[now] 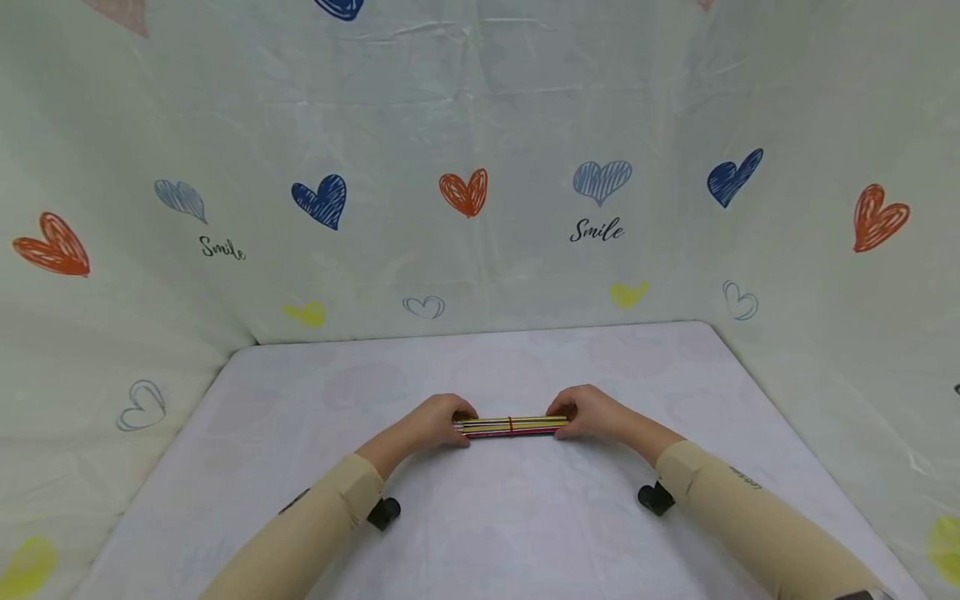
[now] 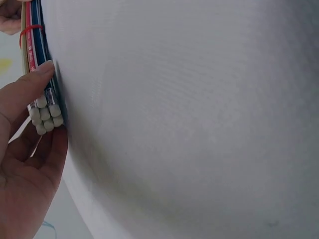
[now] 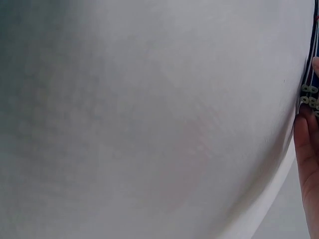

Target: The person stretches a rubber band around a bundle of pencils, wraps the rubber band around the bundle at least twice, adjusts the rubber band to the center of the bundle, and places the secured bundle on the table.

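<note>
A bundle of pencils (image 1: 512, 427) in several colours lies crosswise near the middle of the table, with a red band (image 1: 511, 427) around its middle. My left hand (image 1: 438, 420) grips the left end, thumb on the near side and fingers on the far side. White erasers (image 2: 46, 115) cap that end in the left wrist view. At the opposite end, my right hand (image 1: 590, 412) holds the bundle between thumb and fingers. The right wrist view shows bare pencil ends (image 3: 309, 97) there, at its right edge, with most of the hand cut off.
A pale cloth covers the table (image 1: 495, 517). Behind it and along both sides hangs a light curtain (image 1: 525, 267) printed with hearts and the word "Smile". Small dark devices (image 1: 384, 513) sit at the underside of both wrists.
</note>
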Tool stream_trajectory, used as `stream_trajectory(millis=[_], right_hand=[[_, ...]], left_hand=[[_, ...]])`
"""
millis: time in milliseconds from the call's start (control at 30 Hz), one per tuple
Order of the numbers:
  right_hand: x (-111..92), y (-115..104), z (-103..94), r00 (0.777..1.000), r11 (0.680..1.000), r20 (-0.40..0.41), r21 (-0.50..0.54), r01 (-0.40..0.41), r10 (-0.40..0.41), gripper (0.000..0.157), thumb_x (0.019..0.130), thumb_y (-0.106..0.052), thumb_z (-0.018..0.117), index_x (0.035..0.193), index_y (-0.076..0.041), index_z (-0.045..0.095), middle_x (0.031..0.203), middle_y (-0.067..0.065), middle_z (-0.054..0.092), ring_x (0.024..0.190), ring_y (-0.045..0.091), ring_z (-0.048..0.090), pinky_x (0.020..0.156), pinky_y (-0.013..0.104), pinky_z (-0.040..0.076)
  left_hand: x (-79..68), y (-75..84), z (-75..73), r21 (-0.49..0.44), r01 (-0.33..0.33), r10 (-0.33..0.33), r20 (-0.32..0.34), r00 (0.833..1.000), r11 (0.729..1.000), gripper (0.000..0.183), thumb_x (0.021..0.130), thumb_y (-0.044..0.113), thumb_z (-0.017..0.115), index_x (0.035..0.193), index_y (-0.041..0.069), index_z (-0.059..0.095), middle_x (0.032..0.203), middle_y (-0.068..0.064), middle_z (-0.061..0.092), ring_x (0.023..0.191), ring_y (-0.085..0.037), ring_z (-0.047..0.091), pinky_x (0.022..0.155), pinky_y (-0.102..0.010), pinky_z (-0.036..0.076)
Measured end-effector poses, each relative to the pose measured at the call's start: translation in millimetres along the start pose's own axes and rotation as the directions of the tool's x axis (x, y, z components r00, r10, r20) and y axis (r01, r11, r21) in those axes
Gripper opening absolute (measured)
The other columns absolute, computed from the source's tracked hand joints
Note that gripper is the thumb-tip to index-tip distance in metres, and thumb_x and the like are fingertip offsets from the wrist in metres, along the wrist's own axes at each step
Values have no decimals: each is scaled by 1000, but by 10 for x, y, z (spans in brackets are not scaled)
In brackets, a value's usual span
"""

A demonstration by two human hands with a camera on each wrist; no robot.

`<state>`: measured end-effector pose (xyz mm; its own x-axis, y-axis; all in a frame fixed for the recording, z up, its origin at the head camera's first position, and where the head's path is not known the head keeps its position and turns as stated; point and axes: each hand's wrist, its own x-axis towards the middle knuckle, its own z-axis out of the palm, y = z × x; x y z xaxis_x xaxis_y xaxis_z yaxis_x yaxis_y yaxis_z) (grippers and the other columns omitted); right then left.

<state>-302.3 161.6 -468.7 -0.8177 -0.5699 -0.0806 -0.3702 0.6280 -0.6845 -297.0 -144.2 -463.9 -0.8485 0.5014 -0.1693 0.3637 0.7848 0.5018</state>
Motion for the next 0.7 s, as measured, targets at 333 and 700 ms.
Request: stream_trajectory(millis=[333,700], right_hand=[[-62,4,-5,1000,997,-7,-70,11,-11,34,77,-12,84,107,-11,69,104,-4,66,87,10,58,79,30,49],[-167,39,-32,1000,990,-16,-137,-22,20,43,76,-13,84,115,-11,67,104,-7,63,95,15,55,87,39,47]], left_hand=[[-130,-140,-81,-24,0,-1,-33,999,1000,33,75,14,85,104,9,71,89,6,60,83,-12,54,79,-32,47],[-325,-181,-163,-7,96,-96,-73,993,995,40,72,16,87,108,12,69,94,5,59,87,-14,53,83,-35,46]])
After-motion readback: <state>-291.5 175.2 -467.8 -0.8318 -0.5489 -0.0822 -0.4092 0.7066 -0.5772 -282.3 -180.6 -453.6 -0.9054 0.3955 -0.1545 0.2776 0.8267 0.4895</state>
